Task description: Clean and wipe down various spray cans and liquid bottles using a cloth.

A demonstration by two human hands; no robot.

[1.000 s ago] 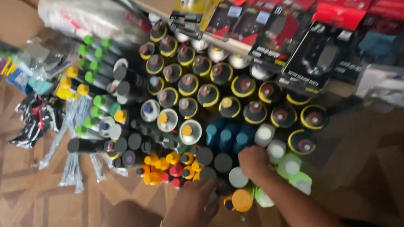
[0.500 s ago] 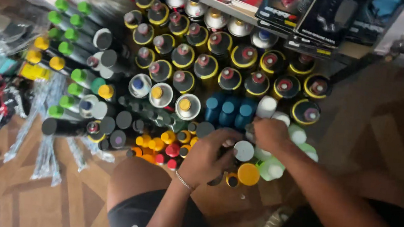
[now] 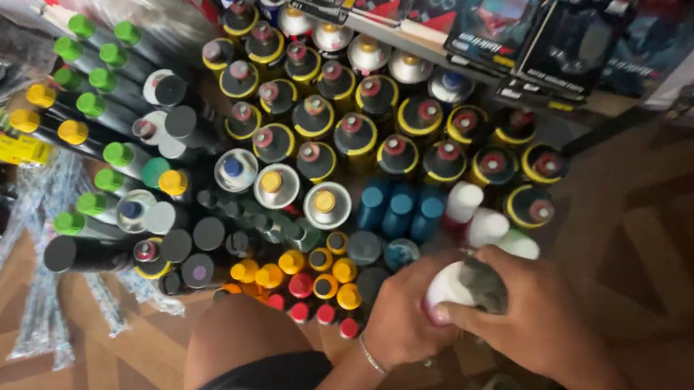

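Wooden parquet floor (image 3: 670,229) carries everything. Shelf edge (image 3: 398,33) runs along top, dark packaged boxes (image 3: 570,38) on it. Big block of upright spray cans (image 3: 371,129) with black-and-yellow tops stands below shelf; green- and yellow-capped cans (image 3: 91,99) lie stacked at left. Your right hand (image 3: 536,314) clamped around white-capped spray can (image 3: 449,287), low at right of block. Your left hand (image 3: 404,308) closed on same can from other side, bracelet (image 3: 371,357) at wrist. Small orange and red caps (image 3: 312,282) just left of hands.
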